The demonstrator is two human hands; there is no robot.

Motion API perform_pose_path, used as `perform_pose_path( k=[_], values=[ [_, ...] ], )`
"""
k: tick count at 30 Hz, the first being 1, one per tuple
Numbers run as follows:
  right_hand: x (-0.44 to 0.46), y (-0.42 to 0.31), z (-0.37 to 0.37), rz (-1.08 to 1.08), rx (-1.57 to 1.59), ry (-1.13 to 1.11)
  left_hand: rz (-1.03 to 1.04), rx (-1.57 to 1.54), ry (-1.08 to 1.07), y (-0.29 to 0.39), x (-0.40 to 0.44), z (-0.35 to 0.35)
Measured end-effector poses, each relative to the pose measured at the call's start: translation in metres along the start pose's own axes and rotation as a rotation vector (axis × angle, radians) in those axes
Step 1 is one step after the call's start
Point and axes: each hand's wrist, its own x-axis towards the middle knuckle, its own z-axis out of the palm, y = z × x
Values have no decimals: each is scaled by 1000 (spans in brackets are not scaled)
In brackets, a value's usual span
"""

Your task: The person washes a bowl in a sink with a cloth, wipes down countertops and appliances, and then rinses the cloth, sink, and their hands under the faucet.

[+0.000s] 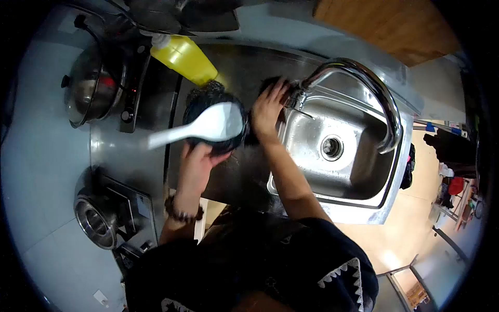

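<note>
My left hand (200, 156) grips the near side of a dark bowl (235, 141), its thumb up near the rim. Across the bowl lies a white spoon (213, 125), its broad head over the bowl and its handle pointing left, smeared at the end. A steel wool scourer (208, 89) sits against the bowl's far side. My right hand (268, 112) reaches beside the tap's base with fingers stretched out over a dark object (270, 83), whose kind I cannot make out. Whether those fingers touch it is unclear.
A steel sink (358, 151) with a curved tap (371, 83) is at right. Behind the bowl leans a yellow bottle (184, 58). At left are a lidded pot (88, 88) beside a control panel (134, 91) and a steel bowl (96, 223).
</note>
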Motion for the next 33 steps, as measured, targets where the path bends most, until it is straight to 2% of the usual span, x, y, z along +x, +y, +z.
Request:
perform_pose_path(
  k=[1, 2, 4, 5, 6, 7, 9, 11, 13, 14, 15, 16, 18, 19, 21, 23, 26, 29, 31, 33],
  values=[
    [29, -1, 7, 104, -279, 1, 27, 49, 64, 4, -16, -8],
    [53, 9, 41, 208, 6, 316, 21, 57, 66, 10, -28, -15],
    [90, 5, 76, 500, 306, 546, 21, 41, 91, 17, -47, -30],
    [106, -4, 63, 679, 313, 460, 35, 55, 130, 21, -52, -32],
    [108, -17, 51, 880, 564, 591, 47, 63, 124, 24, -53, -36],
    [102, -18, 59, 883, 562, 583, 52, 66, 120, 26, -55, -39],
    [77, -11, 80, 107, 481, 447, 29, 140, 87, 31, -45, -36],
    [75, -19, 66, -246, 486, 140, 65, 241, -6, 36, -27, -20],
    [78, -20, 65, -484, 468, -20, 101, 301, -124, 37, -1, -3],
    [68, -11, 34, -477, 681, -80, 95, 242, -253, 33, 20, -5],
    [51, -4, 55, -437, 969, -262, 106, 243, -267, 29, 32, 4],
    [33, 2, 77, -352, 1247, -437, 108, 183, -367, 27, 45, 13],
    [-16, -10, -10, -294, 946, -608, 52, 144, -447, 20, 68, 21],
    [-43, -17, -21, -404, 686, -567, 3, 126, -466, 16, 79, 24],
    [-101, -38, -56, -595, 582, -382, -27, 79, -445, 3, 98, 27],
    [-155, -43, -57, -705, 648, -365, -15, 140, -474, -9, 117, 27],
    [-199, 3, -77, -779, 690, -400, -37, 84, -312, -29, 133, 29],
    [-236, 77, -99, -551, 658, -420, -146, -84, -326, -34, 160, 14],
    [-256, 135, -117, -385, 567, -353, -109, -42, -325, -33, 157, 21],
    [-266, 193, -125, -267, 462, -252, -45, 152, -487, -33, 172, 13]
  ],
)
